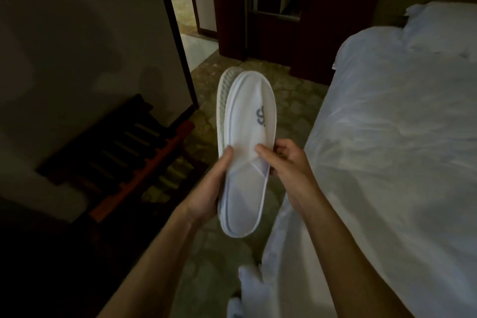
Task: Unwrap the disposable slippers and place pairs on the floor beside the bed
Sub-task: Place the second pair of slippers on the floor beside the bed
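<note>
You held a stacked pair of white disposable slippers (245,147) upright in mid-air, above the patterned floor (291,100) and just left of the bed (387,137), toes pointing away from you. Your left hand (209,188) cupped the heel half from the side, thumb laid flat on the upper, apparently to steady the pair while the other hand worked. Your right hand (286,162) pinched the edge of the front slipper's upper at mid-length, fingers curled behind it, prob. to peel the two apart or open the flattened toe (no wrapper could be made out on them, so the unwrapping looked done). The second slipper sat directly behind the first, its textured sole showing along the left edge. More white items (247,289) lay low on the floor by the bed's edge; too dim to say what they were. A dark wooden rack (124,152) stood against the wall on your left, well apart from the slippers. Neither slipper was on the floor yet.
</note>
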Motion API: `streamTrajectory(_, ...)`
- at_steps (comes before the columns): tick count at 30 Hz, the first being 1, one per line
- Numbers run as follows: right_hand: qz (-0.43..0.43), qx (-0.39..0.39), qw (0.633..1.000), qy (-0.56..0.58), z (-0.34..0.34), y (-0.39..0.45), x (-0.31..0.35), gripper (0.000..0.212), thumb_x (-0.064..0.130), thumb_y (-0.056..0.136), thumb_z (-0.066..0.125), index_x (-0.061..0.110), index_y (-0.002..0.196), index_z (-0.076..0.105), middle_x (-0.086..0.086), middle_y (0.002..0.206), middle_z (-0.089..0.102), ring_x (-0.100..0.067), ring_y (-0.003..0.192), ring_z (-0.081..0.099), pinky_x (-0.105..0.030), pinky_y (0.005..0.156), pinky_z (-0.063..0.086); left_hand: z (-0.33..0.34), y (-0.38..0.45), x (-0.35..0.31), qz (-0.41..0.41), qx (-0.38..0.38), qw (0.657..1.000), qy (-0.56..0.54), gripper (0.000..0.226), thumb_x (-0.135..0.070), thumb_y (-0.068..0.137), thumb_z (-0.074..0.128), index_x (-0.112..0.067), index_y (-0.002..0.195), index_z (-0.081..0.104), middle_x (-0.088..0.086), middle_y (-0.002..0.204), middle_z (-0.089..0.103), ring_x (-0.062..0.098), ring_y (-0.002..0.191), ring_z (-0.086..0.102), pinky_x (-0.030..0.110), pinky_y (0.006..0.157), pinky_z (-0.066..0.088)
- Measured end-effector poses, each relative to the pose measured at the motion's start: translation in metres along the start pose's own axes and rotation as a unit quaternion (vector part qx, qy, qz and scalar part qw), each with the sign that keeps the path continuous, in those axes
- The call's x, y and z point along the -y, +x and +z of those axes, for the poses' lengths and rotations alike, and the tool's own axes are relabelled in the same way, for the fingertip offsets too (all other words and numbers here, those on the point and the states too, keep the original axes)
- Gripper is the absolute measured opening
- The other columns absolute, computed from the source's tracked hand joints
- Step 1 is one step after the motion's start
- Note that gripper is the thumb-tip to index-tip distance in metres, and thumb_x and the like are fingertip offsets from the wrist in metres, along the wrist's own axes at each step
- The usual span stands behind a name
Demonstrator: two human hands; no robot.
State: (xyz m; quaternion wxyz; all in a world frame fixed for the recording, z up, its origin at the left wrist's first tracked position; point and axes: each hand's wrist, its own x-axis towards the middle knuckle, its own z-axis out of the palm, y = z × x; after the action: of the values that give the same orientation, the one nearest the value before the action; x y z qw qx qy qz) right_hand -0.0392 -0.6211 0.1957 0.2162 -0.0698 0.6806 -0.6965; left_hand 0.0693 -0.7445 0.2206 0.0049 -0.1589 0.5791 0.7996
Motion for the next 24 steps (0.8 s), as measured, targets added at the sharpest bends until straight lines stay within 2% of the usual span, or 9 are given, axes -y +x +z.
streamTrajectory(3,0.008,-0.019,1.000,0.019,0.008,0.018,0.007,0.032,0.028,0.075,0.082,0.018,0.098,0.062,-0.007,0.101,0.073,-0.026,0.095,0.071,-0.045,0.084,0.060,-0.011,0.022,-0.014,0.008,0.019,1.000,-0.013,0.055,-0.076,0.081,0.036,-0.048,0.117,0.068,-0.003,0.124,0.070,0.019,0.115,0.066,0.028,0.084,0.057)
streamTrajectory(7,0.000,-0.048,0.998,0.045,0.010,0.041,0.015,0.040,0.026,0.074,0.084,0.015,0.103,0.059,-0.007,0.104,0.071,-0.026,0.098,0.070,-0.044,0.085,0.060,-0.022,0.057,-0.017,0.014,0.036,0.999,0.022,0.060,-0.076,0.086,0.024,-0.050,0.126,0.060,-0.001,0.128,0.069,0.022,0.117,0.065,0.031,0.085,0.057)
streamTrajectory(10,0.003,-0.069,0.996,0.055,0.008,0.056,0.015,0.046,0.033,0.068,0.086,0.020,0.102,0.058,-0.002,0.105,0.071,-0.022,0.097,0.071,-0.044,0.083,0.061,-0.026,0.081,-0.020,0.024,0.065,0.997,0.037,0.063,-0.079,0.083,0.031,-0.048,0.133,0.054,0.001,0.131,0.066,0.025,0.119,0.064,0.036,0.088,0.057)
streamTrajectory(12,0.002,-0.085,0.995,0.060,0.007,0.067,0.016,0.058,0.043,0.058,0.086,0.022,0.104,0.058,-0.001,0.107,0.072,-0.021,0.097,0.071,-0.044,0.083,0.061,-0.032,0.098,-0.022,0.023,0.086,0.995,0.035,0.066,-0.080,0.081,0.038,-0.045,0.136,0.053,0.002,0.134,0.065,0.026,0.121,0.063,0.037,0.089,0.056)
streamTrajectory(15,-0.014,-0.118,0.990,0.080,0.011,0.085,0.017,0.069,0.047,0.049,0.085,0.019,0.106,0.058,-0.002,0.107,0.073,-0.021,0.097,0.072,-0.039,0.080,0.061,-0.039,0.124,-0.026,0.040,0.050,0.996,0.057,0.066,-0.077,0.083,0.043,-0.039,0.134,0.057,0.003,0.129,0.068,0.026,0.117,0.065,0.040,0.090,0.056)
streamTrajectory(18,-0.027,-0.155,0.980,0.118,0.016,0.101,0.016,0.065,0.043,0.050,0.086,0.021,0.103,0.057,-0.003,0.105,0.074,-0.023,0.097,0.073,-0.040,0.079,0.060,-0.048,0.154,-0.029,0.039,-0.004,0.995,0.094,0.076,-0.086,0.070,0.046,-0.039,0.128,0.061,-0.003,0.120,0.071,0.021,0.111,0.067,0.044,0.092,0.055)
streamTrajectory(20,-0.028,-0.182,0.974,0.130,0.023,0.111,0.014,0.060,0.040,0.052,0.087,0.025,0.102,0.057,0.001,0.103,0.074,-0.021,0.096,0.073,-0.040,0.079,0.061,-0.058,0.175,-0.033,0.037,-0.010,0.991,0.131,0.080,-0.091,0.065,0.045,-0.041,0.125,0.061,-0.006,0.118,0.071,0.020,0.109,0.067,0.044,0.092,0.055)
streamTrajectory(22,-0.036,-0.222,0.965,0.137,0.033,0.121,0.013,0.050,0.033,0.062,0.085,0.026,0.103,0.057,-0.001,0.106,0.073,-0.019,0.096,0.072,-0.038,0.079,0.061,-0.071,0.200,-0.038,0.035,0.006,0.986,0.161,0.079,-0.092,0.063,0.045,-0.045,0.126,0.059,-0.011,0.117,0.070,0.014,0.107,0.067,0.045,0.095,0.053)
streamTrajectory(24,-0.050,-0.244,0.957,0.151,0.041,0.124,0.013,0.043,0.027,0.070,0.082,0.025,0.107,0.059,-0.004,0.110,0.072,-0.018,0.097,0.072,-0.034,0.078,0.060,-0.077,0.215,-0.042,0.049,0.030,0.982,0.181,0.076,-0.089,0.065,0.046,-0.049,0.128,0.055,-0.021,0.109,0.071,0.002,0.097,0.069,0.033,0.088,0.057)
